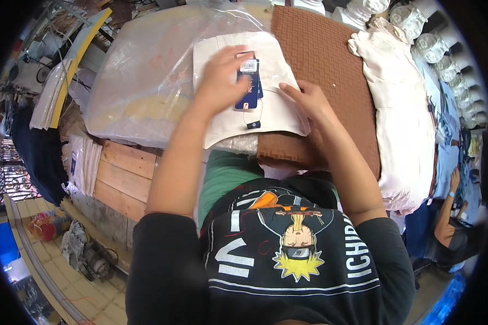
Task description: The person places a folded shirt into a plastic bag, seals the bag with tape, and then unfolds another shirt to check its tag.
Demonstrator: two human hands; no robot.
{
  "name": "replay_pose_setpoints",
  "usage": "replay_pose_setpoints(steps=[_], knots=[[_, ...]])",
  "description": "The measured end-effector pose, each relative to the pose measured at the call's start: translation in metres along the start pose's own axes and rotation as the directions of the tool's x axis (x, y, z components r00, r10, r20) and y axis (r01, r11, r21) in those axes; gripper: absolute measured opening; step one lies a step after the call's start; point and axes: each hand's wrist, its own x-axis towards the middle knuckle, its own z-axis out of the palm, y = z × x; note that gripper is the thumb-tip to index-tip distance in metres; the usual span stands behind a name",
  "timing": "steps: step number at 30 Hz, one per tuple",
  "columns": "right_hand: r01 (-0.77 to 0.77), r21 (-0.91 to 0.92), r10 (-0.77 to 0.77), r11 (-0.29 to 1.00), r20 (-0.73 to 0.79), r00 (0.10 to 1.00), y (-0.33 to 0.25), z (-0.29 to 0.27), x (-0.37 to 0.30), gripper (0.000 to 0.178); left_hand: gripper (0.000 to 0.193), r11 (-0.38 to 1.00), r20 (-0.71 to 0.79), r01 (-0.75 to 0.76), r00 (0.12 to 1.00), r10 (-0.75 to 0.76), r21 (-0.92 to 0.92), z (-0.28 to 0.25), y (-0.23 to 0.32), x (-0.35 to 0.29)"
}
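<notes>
Folded cream garment (279, 114), navy tags (246, 96) up
Left hand (220, 78): fingers apart; right hand (309, 99): can't tell if it's pinching. Careless swipe might snag tags.

Moulded forms (435, 46): white, clustered, upper right
Yellow strip (85, 47): slanting, upper left
Planks (126, 169): wooden, left
Motor (96, 261): grey, on tiled floor (87, 295), near red bundle (47, 224)

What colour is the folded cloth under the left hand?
The folded cloth is off-white, in the head view.
</notes>
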Motion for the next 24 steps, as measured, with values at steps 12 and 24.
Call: replay_pose_setpoints(steps=[12, 24], knots=[[-0.162, 0.29, 0.112, 0.943, 0.179, 0.977, 0.0, 0.01, -0.038, 0.038, 0.042, 0.916, -0.101, 0.214, 0.976, -0.191, 0.34, -0.008, -0.054, -0.059], [-0.21, 0.722, 0.053, 0.659, 0.234, 0.971, -0.015, 0.056, -0.02, 0.029, 0.026, 0.926, -0.279, 0.296, 0.933, -0.227, 0.233, -0.025, -0.052, -0.073]])
